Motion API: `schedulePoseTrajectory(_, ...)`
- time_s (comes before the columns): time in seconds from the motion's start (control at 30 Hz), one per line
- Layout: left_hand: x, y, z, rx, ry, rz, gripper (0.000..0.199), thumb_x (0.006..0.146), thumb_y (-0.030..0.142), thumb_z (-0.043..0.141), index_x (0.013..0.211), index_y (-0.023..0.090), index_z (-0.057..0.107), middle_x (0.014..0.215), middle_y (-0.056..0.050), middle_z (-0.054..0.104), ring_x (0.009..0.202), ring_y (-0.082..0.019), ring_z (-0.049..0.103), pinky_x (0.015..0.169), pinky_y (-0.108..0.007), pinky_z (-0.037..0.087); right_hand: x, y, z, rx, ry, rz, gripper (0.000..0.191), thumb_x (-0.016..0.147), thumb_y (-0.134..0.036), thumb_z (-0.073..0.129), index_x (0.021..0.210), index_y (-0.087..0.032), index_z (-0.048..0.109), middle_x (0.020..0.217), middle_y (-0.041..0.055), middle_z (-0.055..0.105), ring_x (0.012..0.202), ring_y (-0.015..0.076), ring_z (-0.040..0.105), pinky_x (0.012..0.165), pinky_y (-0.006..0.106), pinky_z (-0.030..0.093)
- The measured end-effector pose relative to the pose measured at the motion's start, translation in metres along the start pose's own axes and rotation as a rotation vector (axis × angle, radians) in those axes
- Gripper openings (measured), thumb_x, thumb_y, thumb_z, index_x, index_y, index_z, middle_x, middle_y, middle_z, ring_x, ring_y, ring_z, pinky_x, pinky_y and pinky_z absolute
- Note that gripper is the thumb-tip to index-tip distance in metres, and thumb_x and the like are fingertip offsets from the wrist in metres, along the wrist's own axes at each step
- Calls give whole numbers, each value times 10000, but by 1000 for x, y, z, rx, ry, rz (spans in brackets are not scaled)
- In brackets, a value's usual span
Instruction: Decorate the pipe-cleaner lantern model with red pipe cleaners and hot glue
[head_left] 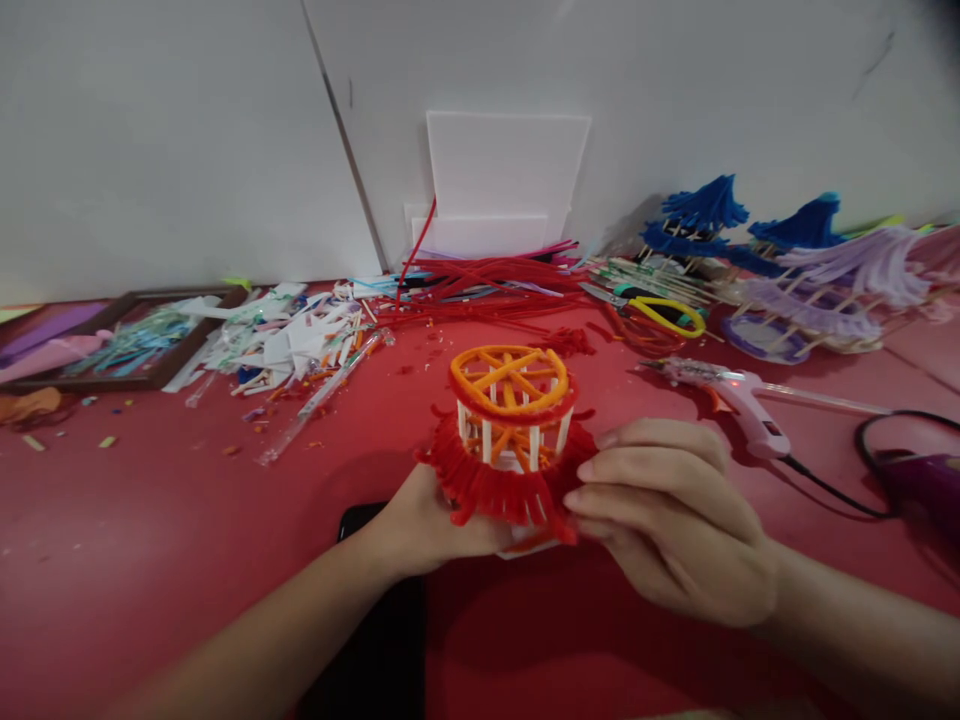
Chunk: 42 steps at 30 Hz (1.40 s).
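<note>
A small tower model (511, 385) stands near the middle of the view, slightly tilted toward me. It has an orange ring with crossed spokes on top, short white sticks as posts, and a skirt of red pipe cleaners (510, 495) around it. My left hand (431, 515) is closed around its lower part, with most of the fingers hidden behind and under the skirt. At the skirt's right edge, the fingertips of my right hand (667, 505) are pressed together on the red pipe cleaners.
A glue gun (742, 400) with a black cord and yellow-handled scissors (660, 308) lie to the right. Blue (705, 205) and lilac (817, 300) tower models stand behind them. Red pipe cleaners (487, 285) lie at the back; paper scraps (292, 335) are left. A black phone (375, 640) lies below my left arm.
</note>
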<state>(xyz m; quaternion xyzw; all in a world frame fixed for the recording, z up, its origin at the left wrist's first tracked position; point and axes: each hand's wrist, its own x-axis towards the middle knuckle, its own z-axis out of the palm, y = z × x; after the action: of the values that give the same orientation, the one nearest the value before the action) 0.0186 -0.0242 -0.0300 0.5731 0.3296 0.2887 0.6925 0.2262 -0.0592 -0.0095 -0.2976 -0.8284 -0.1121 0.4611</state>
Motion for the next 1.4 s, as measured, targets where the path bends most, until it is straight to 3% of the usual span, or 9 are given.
schedulePoseTrajectory(0.1,0,7,2,-31,-7,-29,547,631,332,784,1121,165,607,1204,-120,670,1146,-324,601,1024,-472,435,2,3,-2,-61,20,-3,21,822,-173,638,842,-176,643,825,26,628,821,147,587,755,309,519)
schedulePoseTrajectory(0.37,2,10,3,-59,-36,-32,548,609,340,797,1094,153,622,1159,-117,694,1127,-342,610,1012,-473,448,1,4,-3,-81,7,15,80,809,-120,617,817,-196,640,800,23,638,834,166,598,728,318,523)
schedulePoseTrajectory(0.67,2,11,6,-52,-14,-36,536,579,301,802,1067,168,625,1145,-80,700,1126,-325,613,1018,-470,443,-3,4,0,-27,-56,33,172,837,-53,488,811,-167,615,855,50,631,895,178,578,769,342,521)
schedulePoseTrajectory(0.9,-1,15,4,-117,8,-56,440,638,222,742,1061,182,627,1098,-29,720,1102,-293,628,967,-386,473,5,8,-9,-75,-44,-6,85,802,-106,631,853,-174,635,825,30,635,866,154,581,770,304,532)
schedulePoseTrajectory(1.0,-1,13,2,-109,-11,-63,446,638,253,749,1055,147,629,1096,-67,719,1072,-305,639,940,-399,483,5,10,-9,-88,-49,8,100,805,-101,617,845,-192,633,810,20,640,853,154,589,742,309,535)
schedulePoseTrajectory(1.17,0,11,2,-101,-35,-87,617,613,380,793,1102,62,592,1150,-181,680,1074,-335,631,956,-459,466,0,10,-6,-73,-43,-18,113,783,-68,594,836,-161,630,827,47,638,869,177,585,739,340,533)
schedulePoseTrajectory(1.4,0,8,1,-54,25,-71,672,558,388,823,1112,94,579,1204,-172,657,1124,-337,604,996,-465,442,-3,10,-4,-36,-90,-47,197,743,-15,531,847,-153,626,872,63,636,925,206,575,761,381,525)
